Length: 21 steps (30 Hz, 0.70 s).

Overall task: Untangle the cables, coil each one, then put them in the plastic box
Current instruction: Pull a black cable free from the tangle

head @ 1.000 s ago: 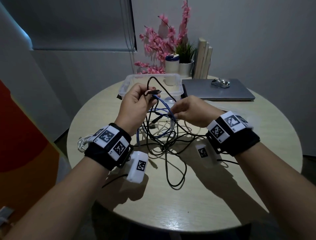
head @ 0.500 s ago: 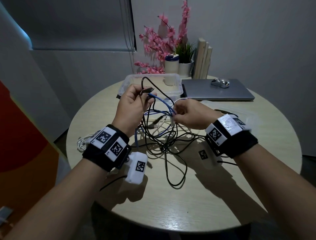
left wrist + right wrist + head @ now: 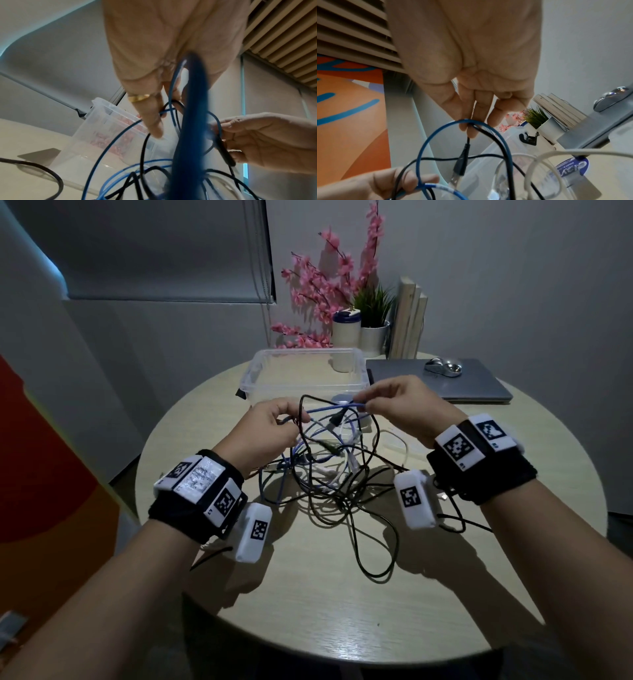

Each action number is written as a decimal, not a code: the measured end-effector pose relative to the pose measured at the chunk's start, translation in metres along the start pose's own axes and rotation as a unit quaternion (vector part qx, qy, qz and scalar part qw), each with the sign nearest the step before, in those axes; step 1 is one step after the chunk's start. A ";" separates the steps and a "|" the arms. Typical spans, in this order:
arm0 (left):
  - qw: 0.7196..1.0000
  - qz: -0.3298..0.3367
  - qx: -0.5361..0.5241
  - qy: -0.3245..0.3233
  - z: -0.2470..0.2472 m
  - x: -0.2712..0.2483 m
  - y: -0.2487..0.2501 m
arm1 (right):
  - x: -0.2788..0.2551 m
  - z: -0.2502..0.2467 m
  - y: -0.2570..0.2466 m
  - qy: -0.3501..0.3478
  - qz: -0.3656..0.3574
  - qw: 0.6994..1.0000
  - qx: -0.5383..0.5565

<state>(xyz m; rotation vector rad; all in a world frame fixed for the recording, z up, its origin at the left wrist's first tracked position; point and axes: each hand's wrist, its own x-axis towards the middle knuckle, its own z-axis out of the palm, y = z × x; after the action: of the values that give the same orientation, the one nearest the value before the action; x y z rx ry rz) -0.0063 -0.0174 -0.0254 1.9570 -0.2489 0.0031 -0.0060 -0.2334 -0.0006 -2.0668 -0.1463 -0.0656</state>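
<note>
Hands are pulling apart: left hand [image 3: 270, 426] and right hand [image 3: 400, 402] each pinching the blue cable [image 3: 329, 409], judging to free it from the tangle [image 3: 329, 474].

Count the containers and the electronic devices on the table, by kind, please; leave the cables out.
plastic box: 1
lidded tumbler: 1
plant pot: 1
laptop: 1
mouse: 1
Total: 5

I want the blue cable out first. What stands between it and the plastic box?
Black cable loops cross the blue cable between the left hand and right hand, tangling it. The plastic box stands open behind.
</note>
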 end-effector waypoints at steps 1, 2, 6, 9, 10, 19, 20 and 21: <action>1.000 -0.015 -0.009 0.000 -0.001 0.000 0.002 | 0.000 -0.001 0.000 0.010 0.003 1.000 0.017; 0.999 -0.027 -0.018 0.003 -0.002 0.000 0.005 | 0.001 -0.003 -0.001 0.022 0.004 0.999 0.031; 0.998 -0.015 0.003 0.059 -0.004 0.004 0.002 | 0.001 -0.005 -0.006 0.064 -0.026 0.993 0.092; 0.994 0.024 0.065 0.085 -0.001 0.004 -0.002 | 0.001 -0.007 -0.014 0.097 -0.062 0.981 0.157; 0.993 0.034 0.080 0.077 0.000 0.004 -0.003 | 0.000 -0.009 -0.017 0.104 -0.075 0.975 0.179; 0.979 0.030 0.170 0.108 -0.005 0.011 -0.011 | 0.003 -0.047 -0.033 0.233 -0.158 0.925 0.255; 0.978 0.037 0.169 0.119 -0.005 0.011 -0.010 | 0.003 -0.049 -0.032 0.237 -0.153 0.929 0.240; 0.977 0.050 0.155 0.136 -0.005 0.011 -0.008 | 0.003 -0.049 -0.031 0.239 -0.145 0.937 0.211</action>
<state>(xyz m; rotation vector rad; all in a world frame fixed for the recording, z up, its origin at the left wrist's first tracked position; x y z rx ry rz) 0.0064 -0.0117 -0.0297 2.2226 -0.1724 0.3956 -0.0066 -0.2619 0.0500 -1.5354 -0.1473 -0.6569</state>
